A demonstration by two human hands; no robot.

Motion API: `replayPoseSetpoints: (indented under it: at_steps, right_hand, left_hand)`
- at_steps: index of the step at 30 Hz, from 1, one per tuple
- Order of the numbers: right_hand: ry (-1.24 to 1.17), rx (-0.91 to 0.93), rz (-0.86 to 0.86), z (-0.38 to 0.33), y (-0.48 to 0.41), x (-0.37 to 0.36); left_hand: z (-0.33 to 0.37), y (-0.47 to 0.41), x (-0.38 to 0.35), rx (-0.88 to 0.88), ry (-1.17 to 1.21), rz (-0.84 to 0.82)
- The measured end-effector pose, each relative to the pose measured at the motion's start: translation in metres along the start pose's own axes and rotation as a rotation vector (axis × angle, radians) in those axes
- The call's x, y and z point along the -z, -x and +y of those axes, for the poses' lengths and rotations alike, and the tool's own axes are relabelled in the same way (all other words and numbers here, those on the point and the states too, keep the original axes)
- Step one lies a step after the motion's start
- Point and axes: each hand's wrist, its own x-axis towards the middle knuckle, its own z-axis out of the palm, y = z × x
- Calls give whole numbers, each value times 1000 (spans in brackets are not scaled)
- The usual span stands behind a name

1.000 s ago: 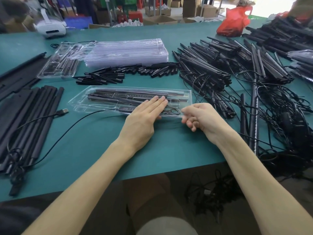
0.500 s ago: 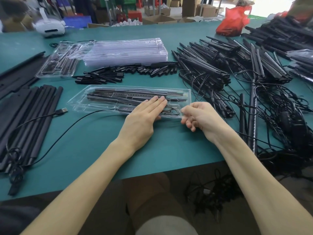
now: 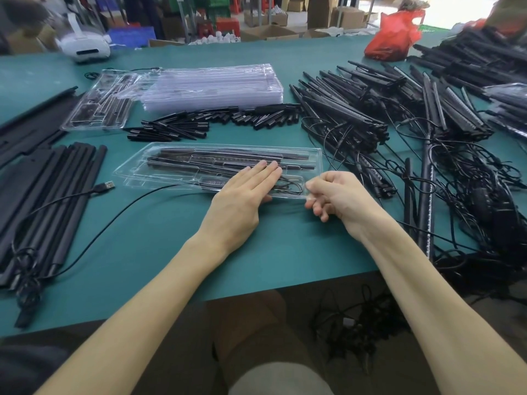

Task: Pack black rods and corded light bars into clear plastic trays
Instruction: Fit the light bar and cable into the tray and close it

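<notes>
Nearest us: our two bare forearms reach out over the desk (image 3: pixel 159 260) edge, a knee below between them.

Left hand (image 3: pixel 239 199) lies flat, palm down, fingers together and straight, pressing on the near right part of the tray (image 3: pixel 134 178). Nothing gripped.

Right hand (image 3: pixel 332 196) is curled, fingertips pinched on the tray's near right corner. Corner looks slightly lifted; we can't tell for sure.

The tray is clear plastic, lying long side across the desk in front of us. Inside: black rods (image 3: pixel 228 155) along the far slots and a coiled cord (image 3: pixel 288 186) in the near right pocket, just beyond the left fingertips.

A USB plug (image 3: pixel 107 186) on a black cable lies just left of the tray, not touching it.

Far left, near edge: bundle of long black bars (image 3: pixel 54 201) with tangled cable at their near end.

Right: heap of corded light bars (image 3: pixel 350 118) and loose cords, running to the desk's right edge.

Beyond the tray: a row of short black pieces (image 3: pixel 216 122). Behind those, a stack of empty trays (image 3: pixel 211 88); to its left, a filled tray (image 3: pixel 98 105).

Far end: white headset (image 3: pixel 84 48) at left, red bag (image 3: pixel 395 34) at right. Boxes and crates past the desk, blurred.
</notes>
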Motion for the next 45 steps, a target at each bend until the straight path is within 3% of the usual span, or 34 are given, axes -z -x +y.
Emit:
replayPoseSetpoints:
  at_steps: [13,20,25,30,35,41,45]
  right_hand:
    - [-17,12,68,3,0,-1]
    - [-124,44,154,6,-1,0]
    - [-56,98,239,12,0,-6]
    - [341,228,347,18,0,-20]
    - [838,510,516,17,6,-29]
    - [1140,596,174,15,8,-41]
    - [1218,763,247,15,5,-56]
  left_hand:
    - [-9,4,11,-29,-64,42]
    - [-74,33,46,253,-230,99]
    - [-71,41,44,224,-287,93]
    - [-68,42,46,206,-334,129]
    - [-70,45,45,161,-381,181]
    - [-74,44,41,126,-369,217]
    - [-75,44,41,104,-358,231]
